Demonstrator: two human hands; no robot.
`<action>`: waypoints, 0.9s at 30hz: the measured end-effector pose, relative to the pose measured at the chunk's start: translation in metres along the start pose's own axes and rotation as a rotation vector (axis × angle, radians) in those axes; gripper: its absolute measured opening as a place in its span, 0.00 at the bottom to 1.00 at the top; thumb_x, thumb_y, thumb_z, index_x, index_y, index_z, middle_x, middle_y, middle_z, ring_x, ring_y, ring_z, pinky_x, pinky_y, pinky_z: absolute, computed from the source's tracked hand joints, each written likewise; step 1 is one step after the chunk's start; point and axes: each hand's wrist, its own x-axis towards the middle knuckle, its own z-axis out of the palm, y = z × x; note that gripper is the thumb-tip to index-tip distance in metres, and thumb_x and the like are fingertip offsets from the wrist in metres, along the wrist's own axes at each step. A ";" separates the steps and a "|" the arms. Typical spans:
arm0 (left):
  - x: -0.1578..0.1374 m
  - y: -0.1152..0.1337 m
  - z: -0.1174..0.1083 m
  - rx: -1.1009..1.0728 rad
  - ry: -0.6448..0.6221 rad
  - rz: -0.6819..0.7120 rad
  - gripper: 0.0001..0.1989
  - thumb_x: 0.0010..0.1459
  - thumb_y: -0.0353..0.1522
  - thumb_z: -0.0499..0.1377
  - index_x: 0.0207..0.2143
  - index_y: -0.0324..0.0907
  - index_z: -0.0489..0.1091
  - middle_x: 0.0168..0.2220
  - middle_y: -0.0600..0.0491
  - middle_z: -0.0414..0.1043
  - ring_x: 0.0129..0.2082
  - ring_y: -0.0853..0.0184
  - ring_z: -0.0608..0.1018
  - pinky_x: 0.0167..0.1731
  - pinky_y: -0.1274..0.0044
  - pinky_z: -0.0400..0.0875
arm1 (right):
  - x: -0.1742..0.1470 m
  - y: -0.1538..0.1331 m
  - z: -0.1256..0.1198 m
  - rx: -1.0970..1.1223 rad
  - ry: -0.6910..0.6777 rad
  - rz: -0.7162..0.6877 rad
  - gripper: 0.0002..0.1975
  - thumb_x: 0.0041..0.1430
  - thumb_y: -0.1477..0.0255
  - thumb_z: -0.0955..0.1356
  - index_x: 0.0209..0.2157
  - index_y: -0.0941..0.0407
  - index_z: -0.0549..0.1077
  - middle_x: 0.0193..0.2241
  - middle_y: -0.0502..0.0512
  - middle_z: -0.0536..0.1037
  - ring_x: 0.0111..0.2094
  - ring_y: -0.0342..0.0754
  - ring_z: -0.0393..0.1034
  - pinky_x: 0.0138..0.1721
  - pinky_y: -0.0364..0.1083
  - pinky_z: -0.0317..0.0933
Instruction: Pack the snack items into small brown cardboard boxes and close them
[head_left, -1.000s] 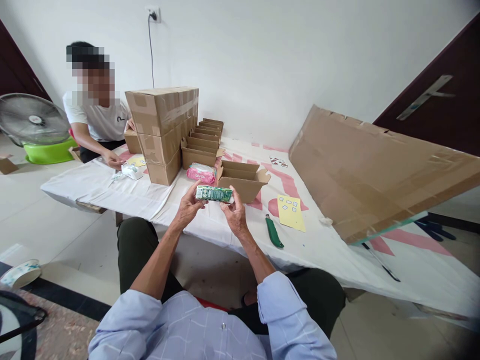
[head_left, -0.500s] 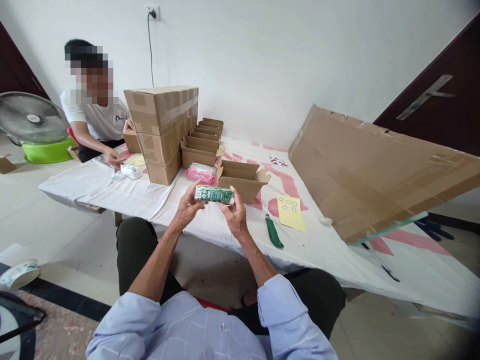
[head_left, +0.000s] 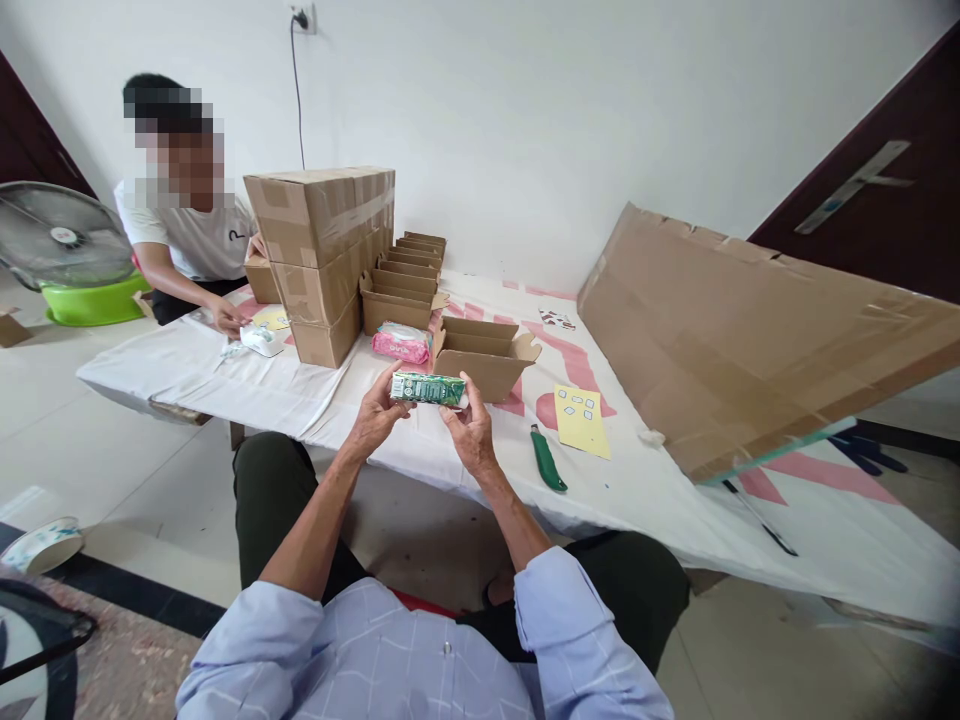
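A small green printed carton (head_left: 427, 389) lies lengthwise between my hands, just above the near edge of the table. My left hand (head_left: 376, 415) grips its left end with thumb and fingers. Its right end is pinched by my right hand (head_left: 471, 425). Behind the carton sit a pink packet of wipes (head_left: 401, 343) and an open cardboard box (head_left: 484, 360) with its flaps up. Right of my right hand lie a green-handled cutter (head_left: 547, 460) and a yellow sheet (head_left: 582, 421) with small drawn shapes.
Taped boxes (head_left: 322, 265) are stacked at left, beside a row of open boxes (head_left: 401, 290). A large cardboard sheet (head_left: 750, 340) leans at right near a thin dark tool (head_left: 761, 517). Across the table, another person (head_left: 191, 235) has a hand by a white tape dispenser (head_left: 260, 341).
My hands hold the carton in nearly the same place. The view has shifted very slightly; nothing else has visibly moved.
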 end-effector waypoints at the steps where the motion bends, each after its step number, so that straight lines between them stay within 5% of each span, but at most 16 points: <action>1: -0.001 -0.006 -0.001 0.009 0.010 -0.019 0.46 0.52 0.34 0.73 0.72 0.47 0.64 0.46 0.52 0.78 0.36 0.67 0.81 0.33 0.77 0.77 | -0.002 0.006 0.000 0.006 -0.002 0.018 0.38 0.63 0.61 0.73 0.72 0.52 0.68 0.66 0.62 0.75 0.55 0.55 0.77 0.51 0.50 0.76; 7: -0.016 -0.041 -0.012 0.151 0.027 -0.139 0.35 0.44 0.31 0.73 0.57 0.41 0.73 0.37 0.55 0.77 0.31 0.69 0.76 0.32 0.78 0.71 | -0.024 0.048 0.001 0.050 -0.044 0.221 0.38 0.57 0.62 0.74 0.69 0.54 0.71 0.54 0.59 0.82 0.42 0.50 0.78 0.43 0.48 0.78; 12: -0.016 -0.042 -0.027 0.330 -0.022 -0.128 0.26 0.41 0.28 0.73 0.45 0.43 0.77 0.30 0.59 0.74 0.31 0.68 0.73 0.33 0.78 0.67 | -0.030 0.059 0.004 0.062 -0.080 0.237 0.37 0.54 0.64 0.75 0.66 0.54 0.72 0.51 0.58 0.82 0.40 0.51 0.79 0.42 0.48 0.78; 20: 0.026 -0.022 -0.043 0.469 -0.126 -0.064 0.33 0.40 0.30 0.78 0.52 0.42 0.81 0.42 0.51 0.80 0.37 0.63 0.77 0.40 0.73 0.71 | 0.004 0.045 0.013 -0.064 -0.110 0.091 0.34 0.56 0.67 0.74 0.65 0.52 0.74 0.51 0.58 0.83 0.42 0.52 0.77 0.40 0.47 0.75; 27: 0.053 -0.036 -0.064 0.806 -0.196 0.023 0.36 0.40 0.29 0.79 0.55 0.44 0.81 0.47 0.45 0.80 0.46 0.52 0.80 0.52 0.64 0.74 | 0.024 0.062 0.015 -0.144 -0.188 0.035 0.32 0.56 0.69 0.74 0.63 0.52 0.75 0.53 0.57 0.83 0.40 0.50 0.75 0.42 0.47 0.72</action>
